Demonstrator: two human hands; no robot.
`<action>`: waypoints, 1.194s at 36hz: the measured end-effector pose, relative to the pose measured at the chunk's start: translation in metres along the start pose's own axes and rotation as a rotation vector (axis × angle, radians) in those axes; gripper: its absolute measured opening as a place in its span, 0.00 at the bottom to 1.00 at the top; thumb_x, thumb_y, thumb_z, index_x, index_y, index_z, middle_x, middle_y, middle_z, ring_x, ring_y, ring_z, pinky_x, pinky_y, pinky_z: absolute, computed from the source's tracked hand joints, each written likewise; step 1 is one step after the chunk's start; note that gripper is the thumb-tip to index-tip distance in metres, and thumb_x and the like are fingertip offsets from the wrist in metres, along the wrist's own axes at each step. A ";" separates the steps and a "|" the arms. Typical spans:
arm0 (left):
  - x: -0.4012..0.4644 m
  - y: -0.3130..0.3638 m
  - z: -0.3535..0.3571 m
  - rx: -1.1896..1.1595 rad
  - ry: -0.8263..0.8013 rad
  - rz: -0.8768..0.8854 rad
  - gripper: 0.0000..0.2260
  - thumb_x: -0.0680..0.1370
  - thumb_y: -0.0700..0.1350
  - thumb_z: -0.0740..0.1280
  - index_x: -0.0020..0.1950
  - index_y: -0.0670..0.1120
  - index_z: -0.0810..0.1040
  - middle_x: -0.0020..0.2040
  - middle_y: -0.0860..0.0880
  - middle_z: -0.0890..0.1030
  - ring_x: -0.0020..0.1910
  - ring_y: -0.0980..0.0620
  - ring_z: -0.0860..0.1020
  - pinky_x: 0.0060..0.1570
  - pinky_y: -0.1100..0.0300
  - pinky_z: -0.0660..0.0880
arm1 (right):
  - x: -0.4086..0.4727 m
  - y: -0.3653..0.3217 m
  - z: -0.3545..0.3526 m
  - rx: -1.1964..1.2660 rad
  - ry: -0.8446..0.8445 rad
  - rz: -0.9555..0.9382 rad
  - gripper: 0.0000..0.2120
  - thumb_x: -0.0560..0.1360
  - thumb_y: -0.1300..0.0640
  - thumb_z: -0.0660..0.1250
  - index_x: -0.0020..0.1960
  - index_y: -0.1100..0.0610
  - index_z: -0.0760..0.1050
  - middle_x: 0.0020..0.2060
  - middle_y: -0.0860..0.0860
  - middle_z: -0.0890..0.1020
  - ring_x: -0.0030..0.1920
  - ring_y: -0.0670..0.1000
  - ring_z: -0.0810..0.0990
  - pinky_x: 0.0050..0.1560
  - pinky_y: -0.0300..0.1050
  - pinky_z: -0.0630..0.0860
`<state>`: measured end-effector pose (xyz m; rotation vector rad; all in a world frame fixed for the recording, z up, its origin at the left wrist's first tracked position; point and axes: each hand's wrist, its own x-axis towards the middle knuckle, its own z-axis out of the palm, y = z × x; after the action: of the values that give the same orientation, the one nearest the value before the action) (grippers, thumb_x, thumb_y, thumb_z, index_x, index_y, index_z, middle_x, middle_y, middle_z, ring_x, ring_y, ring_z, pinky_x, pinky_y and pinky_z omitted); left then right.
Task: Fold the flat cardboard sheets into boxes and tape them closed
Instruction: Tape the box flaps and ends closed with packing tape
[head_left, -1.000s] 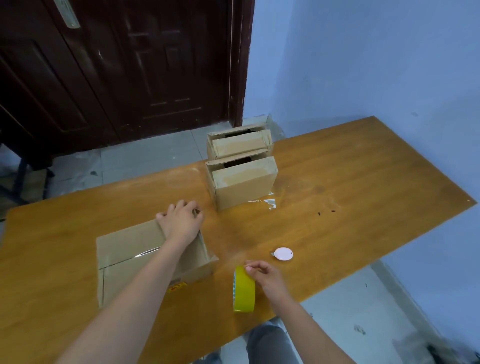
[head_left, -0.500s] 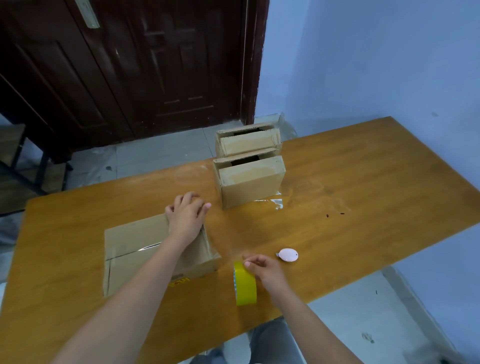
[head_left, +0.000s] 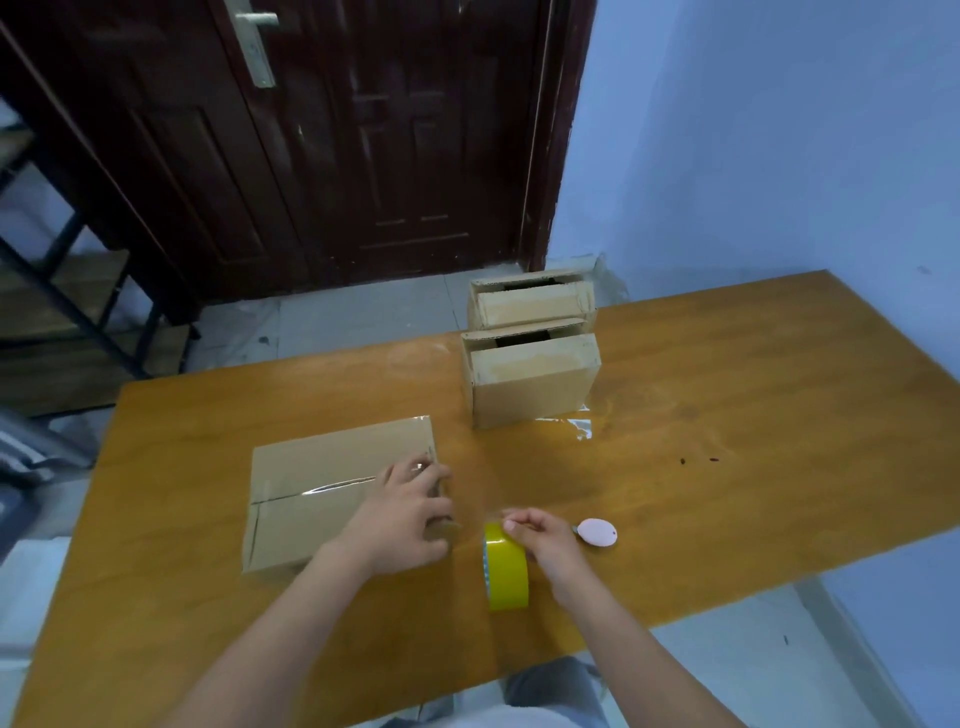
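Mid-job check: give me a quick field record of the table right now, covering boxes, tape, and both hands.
box in work: cardboard box, top seam taped
left hand: grips the box's right end
right hand: fingers pinch at the top of the roll
tape roll: yellow, on edge, right of the box
other boxes: two boxes at the far edge
small item: white oval object beside the right hand

The tape roll (head_left: 506, 574) is bright yellow. All three boxes are plain tan cardboard (head_left: 332, 488). The table (head_left: 727, 415) is orange-brown wood with visible grain. The small oval tag (head_left: 597, 532) is pale pink, the door (head_left: 363, 130) dark reddish-brown, the wall (head_left: 779, 130) light blue.
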<state>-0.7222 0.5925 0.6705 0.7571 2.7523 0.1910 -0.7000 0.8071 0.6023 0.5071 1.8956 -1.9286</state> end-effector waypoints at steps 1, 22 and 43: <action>-0.001 0.001 0.000 0.016 -0.015 -0.002 0.26 0.64 0.63 0.51 0.55 0.58 0.78 0.72 0.55 0.63 0.73 0.45 0.55 0.67 0.45 0.58 | 0.001 0.000 0.000 -0.006 0.000 0.001 0.04 0.74 0.64 0.68 0.41 0.58 0.77 0.48 0.47 0.81 0.44 0.45 0.78 0.41 0.35 0.71; 0.005 0.029 0.043 0.035 0.513 -0.162 0.09 0.69 0.43 0.71 0.49 0.46 0.85 0.51 0.47 0.82 0.57 0.40 0.78 0.55 0.49 0.76 | -0.005 0.003 0.001 0.006 0.027 0.006 0.03 0.74 0.62 0.68 0.41 0.58 0.78 0.49 0.45 0.82 0.49 0.49 0.79 0.48 0.41 0.73; -0.055 -0.022 0.054 -0.057 0.510 0.016 0.11 0.70 0.39 0.71 0.50 0.48 0.83 0.55 0.53 0.81 0.66 0.51 0.67 0.60 0.54 0.75 | 0.006 0.001 0.004 0.004 0.047 0.056 0.01 0.74 0.63 0.68 0.45 0.60 0.79 0.49 0.52 0.83 0.48 0.52 0.79 0.50 0.47 0.73</action>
<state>-0.6708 0.5478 0.6270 0.8068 3.1958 0.5293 -0.7047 0.8028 0.5984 0.6049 1.8865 -1.9009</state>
